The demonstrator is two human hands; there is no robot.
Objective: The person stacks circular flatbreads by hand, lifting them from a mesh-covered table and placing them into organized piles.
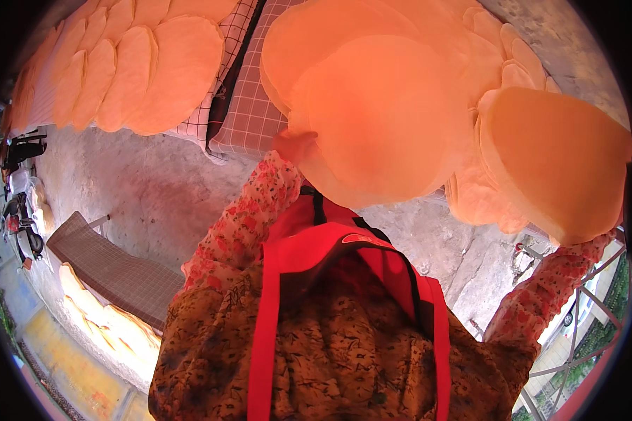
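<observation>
Thin round sheets, apparently dough or flatbread, look orange under reddish light. My left hand [296,146] grips the left edge of a large pale round sheet [384,121], its thumb lying on top. That sheet overlaps another broad sheet [337,42] beyond it. To the right, a darker round sheet [555,158] tilts above several stacked sheets [482,194]. My right sleeve [553,289] runs up to its near edge; my right hand is hidden behind it, so its grip cannot be seen. Grid-patterned racks [250,116] lie under the sheets.
Another rack at the upper left holds overlapping round sheets [184,68]. A low mesh rack [121,284] stands lower left, beside brightly lit sheets [110,321]. A motor scooter [23,231] is at the far left. Metal bars [574,363] cross at the lower right, above the concrete floor [131,194].
</observation>
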